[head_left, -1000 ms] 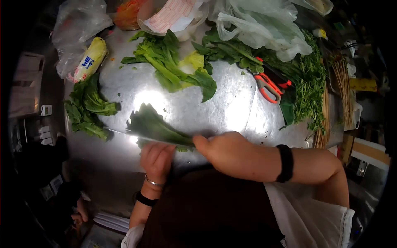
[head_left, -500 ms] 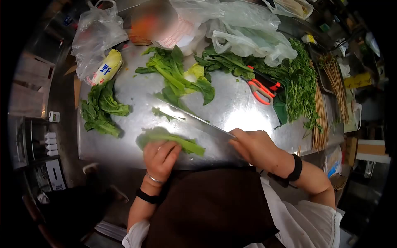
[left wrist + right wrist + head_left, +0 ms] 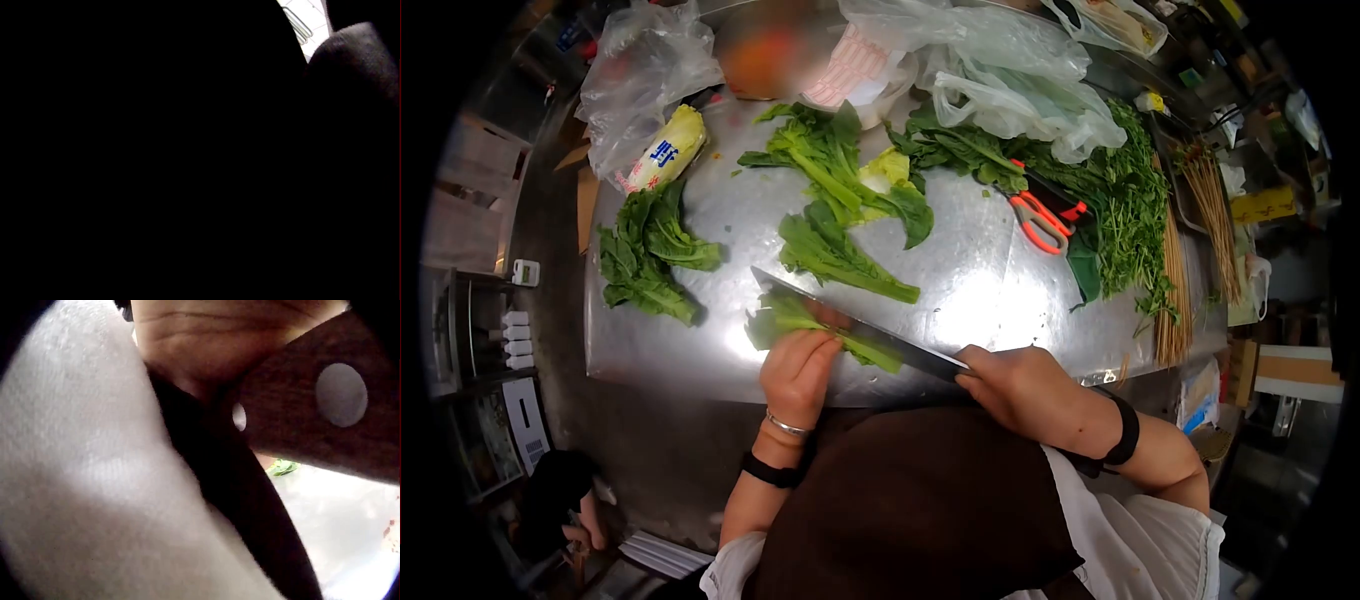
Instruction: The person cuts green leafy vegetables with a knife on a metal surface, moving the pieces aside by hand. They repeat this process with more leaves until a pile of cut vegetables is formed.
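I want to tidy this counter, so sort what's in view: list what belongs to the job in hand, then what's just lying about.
Job in hand, it seems:
knife, in the right hand
leafy stalk, in the left hand
loose leaf beyond the blade

Probably just lying about:
scissors
skewers
plastic bag

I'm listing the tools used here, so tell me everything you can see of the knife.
The knife has a long, shiny grey metal blade with a pointed tip. Its handle looks like dark brown wood, with two pale round spots, perhaps rivets. The right hand grips it; the blade slants forward to the person's left, across a leafy green stalk by the left hand. Whether its edge touches the stalk cannot be told.
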Motion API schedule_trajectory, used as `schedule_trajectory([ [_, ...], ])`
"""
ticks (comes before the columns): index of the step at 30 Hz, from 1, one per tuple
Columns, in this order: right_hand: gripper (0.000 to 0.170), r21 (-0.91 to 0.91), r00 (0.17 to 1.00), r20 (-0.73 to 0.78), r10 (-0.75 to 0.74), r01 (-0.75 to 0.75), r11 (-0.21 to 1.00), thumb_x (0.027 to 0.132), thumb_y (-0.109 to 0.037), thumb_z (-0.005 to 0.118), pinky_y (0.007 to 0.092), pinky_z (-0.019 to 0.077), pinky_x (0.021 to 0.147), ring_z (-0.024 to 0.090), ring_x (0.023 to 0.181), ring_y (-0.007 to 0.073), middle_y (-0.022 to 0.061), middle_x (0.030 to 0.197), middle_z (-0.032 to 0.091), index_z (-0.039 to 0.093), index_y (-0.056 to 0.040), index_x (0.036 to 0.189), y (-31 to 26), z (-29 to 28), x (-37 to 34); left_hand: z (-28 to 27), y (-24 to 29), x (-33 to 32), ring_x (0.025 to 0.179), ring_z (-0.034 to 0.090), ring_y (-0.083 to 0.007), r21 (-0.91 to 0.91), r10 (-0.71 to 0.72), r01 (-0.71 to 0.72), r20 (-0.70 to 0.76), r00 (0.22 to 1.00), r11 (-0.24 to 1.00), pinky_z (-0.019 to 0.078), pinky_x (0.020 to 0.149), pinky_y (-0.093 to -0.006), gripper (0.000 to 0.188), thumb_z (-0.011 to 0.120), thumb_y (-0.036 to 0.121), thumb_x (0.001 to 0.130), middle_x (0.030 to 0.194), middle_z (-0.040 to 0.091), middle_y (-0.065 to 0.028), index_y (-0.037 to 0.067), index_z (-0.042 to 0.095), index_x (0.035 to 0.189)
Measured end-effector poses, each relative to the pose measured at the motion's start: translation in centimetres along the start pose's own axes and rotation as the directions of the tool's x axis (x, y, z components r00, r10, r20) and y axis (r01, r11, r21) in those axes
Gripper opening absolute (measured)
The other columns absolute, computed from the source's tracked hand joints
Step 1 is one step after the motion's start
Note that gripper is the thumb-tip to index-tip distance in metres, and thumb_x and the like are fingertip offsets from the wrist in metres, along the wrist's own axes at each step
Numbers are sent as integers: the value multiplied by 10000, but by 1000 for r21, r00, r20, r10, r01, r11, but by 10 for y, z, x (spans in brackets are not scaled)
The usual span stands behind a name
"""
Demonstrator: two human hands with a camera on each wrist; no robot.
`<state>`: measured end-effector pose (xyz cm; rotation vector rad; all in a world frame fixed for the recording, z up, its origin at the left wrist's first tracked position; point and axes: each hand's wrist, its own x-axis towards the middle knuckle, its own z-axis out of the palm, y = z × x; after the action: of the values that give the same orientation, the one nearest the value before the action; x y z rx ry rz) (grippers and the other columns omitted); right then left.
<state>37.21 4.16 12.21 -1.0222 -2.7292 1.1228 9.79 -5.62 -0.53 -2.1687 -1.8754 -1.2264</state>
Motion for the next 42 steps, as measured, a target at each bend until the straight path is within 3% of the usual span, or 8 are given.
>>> schedule_trajectory([
  [9,163,-14,1000,20,-7,7,1000,1003,-167,611,521,500,553,636,625,435,169,636,614,518,-54,1073,-2,6,3,0,-1,0,936,682,-288,15,15,-15,-8,1000,1000,542,807,-391,215,819,-12,735,994,710,-65,58,731,919],
  [15,126,-153,1000,18,-7,9,988,947,-83,573,500,513,532,651,600,395,142,632,621,510,-45,1050,-12,11,0,-2,0,6,913,681,-294,3,26,-26,8,1000,1000,532,773,-404,225,819,27,711,983,702,-74,46,721,913],
  [24,221,-153,995,98,36,-20,988,901,-32,556,504,527,537,670,623,395,150,672,649,504,-18,1115,-13,16,0,-1,2,7,938,671,-298,1,-12,12,33,999,1000,520,802,-412,264,853,59,702,1009,706,-66,63,723,931],
  [27,149,-126,995,73,67,-57,990,988,-145,583,501,482,496,623,576,408,136,614,600,512,-106,1114,-9,22,0,1,1,5,953,666,-295,8,-20,19,41,999,1000,516,819,-409,264,854,61,702,1017,708,-62,67,725,932],
  [42,176,-102,994,88,69,-60,993,993,-176,609,516,489,492,625,556,424,152,578,589,496,-69,1076,-15,10,9,0,5,8,948,651,-281,-14,-85,86,70,994,996,495,830,-405,296,890,197,709,984,686,-43,81,705,909],
])
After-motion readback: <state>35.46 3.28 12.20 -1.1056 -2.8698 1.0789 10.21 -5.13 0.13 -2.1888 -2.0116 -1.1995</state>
